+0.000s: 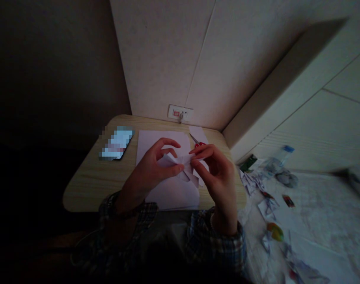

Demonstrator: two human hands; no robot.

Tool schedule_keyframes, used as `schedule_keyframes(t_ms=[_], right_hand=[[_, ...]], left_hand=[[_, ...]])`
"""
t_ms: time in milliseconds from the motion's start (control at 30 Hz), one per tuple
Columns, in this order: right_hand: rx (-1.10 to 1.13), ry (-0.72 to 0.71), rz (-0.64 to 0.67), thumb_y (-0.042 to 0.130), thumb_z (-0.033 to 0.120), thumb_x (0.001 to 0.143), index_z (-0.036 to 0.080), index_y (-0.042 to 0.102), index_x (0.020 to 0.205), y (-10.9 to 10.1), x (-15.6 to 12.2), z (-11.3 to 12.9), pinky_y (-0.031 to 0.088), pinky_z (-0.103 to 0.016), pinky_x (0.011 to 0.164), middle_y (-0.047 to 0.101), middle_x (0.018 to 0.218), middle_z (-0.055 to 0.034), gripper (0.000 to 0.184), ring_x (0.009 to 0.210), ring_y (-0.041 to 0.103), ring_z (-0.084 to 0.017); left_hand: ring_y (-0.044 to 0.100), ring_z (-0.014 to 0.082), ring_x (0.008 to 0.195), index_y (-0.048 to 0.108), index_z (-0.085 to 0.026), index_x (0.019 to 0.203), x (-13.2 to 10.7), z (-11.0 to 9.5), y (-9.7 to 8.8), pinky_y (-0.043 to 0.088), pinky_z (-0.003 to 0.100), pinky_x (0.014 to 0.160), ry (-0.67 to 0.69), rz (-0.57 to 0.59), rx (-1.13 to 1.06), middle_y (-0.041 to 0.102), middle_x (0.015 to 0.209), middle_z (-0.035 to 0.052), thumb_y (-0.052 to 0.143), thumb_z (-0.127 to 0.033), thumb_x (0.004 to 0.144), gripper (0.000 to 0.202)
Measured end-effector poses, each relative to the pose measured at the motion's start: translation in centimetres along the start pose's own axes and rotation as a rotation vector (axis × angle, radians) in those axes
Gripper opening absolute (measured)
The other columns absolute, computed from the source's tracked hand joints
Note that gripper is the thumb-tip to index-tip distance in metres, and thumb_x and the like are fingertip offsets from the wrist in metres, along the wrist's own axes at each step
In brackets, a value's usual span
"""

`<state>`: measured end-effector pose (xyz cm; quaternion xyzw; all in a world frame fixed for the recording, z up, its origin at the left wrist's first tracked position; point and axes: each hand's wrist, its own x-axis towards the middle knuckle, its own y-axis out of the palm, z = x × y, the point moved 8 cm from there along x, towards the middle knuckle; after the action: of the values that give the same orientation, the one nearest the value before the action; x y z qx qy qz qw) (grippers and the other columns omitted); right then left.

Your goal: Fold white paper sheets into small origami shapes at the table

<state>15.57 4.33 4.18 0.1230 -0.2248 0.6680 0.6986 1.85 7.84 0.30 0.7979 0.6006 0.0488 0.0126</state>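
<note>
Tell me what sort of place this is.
Probably a room in a home: a pale wood-grain table with rounded corners, a white rectangular wall socket, and a whitish, litter-strewn surface, possibly a bed.

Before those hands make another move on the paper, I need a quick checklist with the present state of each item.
1. Left hand holding the folded paper: ok.
2. Right hand pinching its other end: ok.
3. Phone apart from the white sheets: ok, just left of them.
4. Scissors well away from the fingers: not ok, handles close beyond the right hand.
5. Creases crisp: cannot tell, too blurred.
6. Lighting: not ok, dim.
</note>
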Motion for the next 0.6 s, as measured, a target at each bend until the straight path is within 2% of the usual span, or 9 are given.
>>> schedule_keyframes(t_ms=[267,600], right_hand=[[0.004,0.097,-0.033,0.067,0.012,0.076,0.022,0.058,0.073,-0.33,-0.07,-0.62,0.047,-0.026,0.074,0.06,0.077,0.0028,0.014,0.079,0.059,-0.013],[0.056,0.118,-0.022,0.069,0.01,0.074,0.021,0.058,0.07,-0.29,-0.03,-0.92,0.047,-0.025,0.072,0.059,0.074,0.0041,0.016,0.075,0.058,-0.012]], left_hand=[[0.046,0.004,0.047,0.053,-0.021,0.092,0.0,-0.19,0.26,0.034,0.015,0.043,-0.011,0.064,-0.061,0.052,0.067,-0.0089,0.075,-0.017,0.059,0.04],[0.047,0.0034,0.047,0.052,-0.021,0.089,-0.02,-0.12,0.16,0.034,0.014,0.043,-0.046,0.053,-0.034,0.053,0.069,-0.0087,0.074,-0.016,0.058,0.038]])
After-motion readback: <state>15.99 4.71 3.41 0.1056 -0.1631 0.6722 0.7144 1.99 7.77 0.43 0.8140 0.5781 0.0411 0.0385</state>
